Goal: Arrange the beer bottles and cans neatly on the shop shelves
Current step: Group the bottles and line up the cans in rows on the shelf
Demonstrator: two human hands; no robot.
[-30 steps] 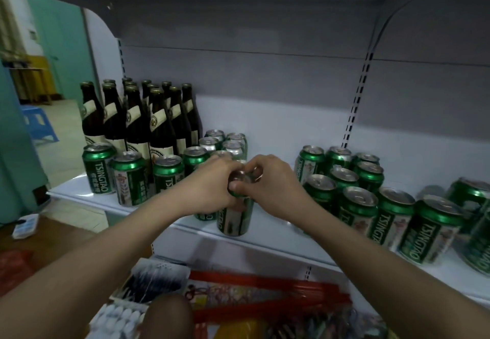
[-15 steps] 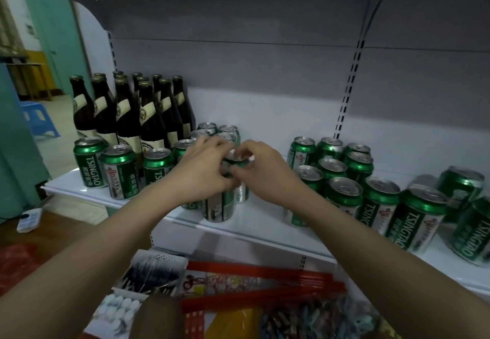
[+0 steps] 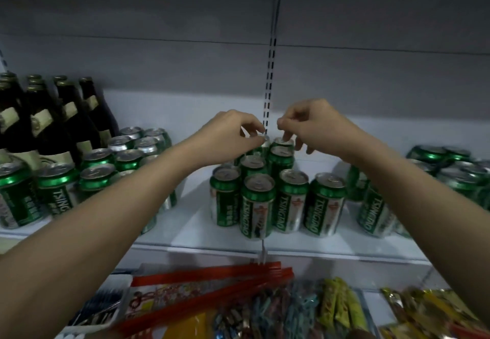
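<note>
On the white shop shelf (image 3: 191, 232), green Tsingtao beer cans stand upright in three clusters. The middle cluster (image 3: 261, 179) runs back toward the rear wall in rough rows; its front cans carry "TSINGTAO" in white letters running up the side, over a silver and red panel. Both hands reach over the back of this cluster. The left hand (image 3: 230, 133) has its fingers curled downward, thumb and fingertips pinched at the rim of a rear can (image 3: 262, 143). The right hand (image 3: 315, 126) is curled likewise, its fingertips coming down onto the top of the neighbouring rear can (image 3: 283, 141); whether it truly grips that can cannot be told.

To the left, another cluster of Tsingtao cans (image 3: 58, 187) stands just in front of dark brown beer bottles (image 3: 39, 123) with cream neck labels, whose writing is too blurred to read. A few silver-topped cans (image 3: 135, 139) sit behind those green ones. At the far right more green cans (image 3: 458, 176) crowd the shelf edge.

Below the shelf lie packaged goods: red-edged packets (image 3: 212, 277) and yellow wrapped snacks (image 3: 336, 304).
</note>
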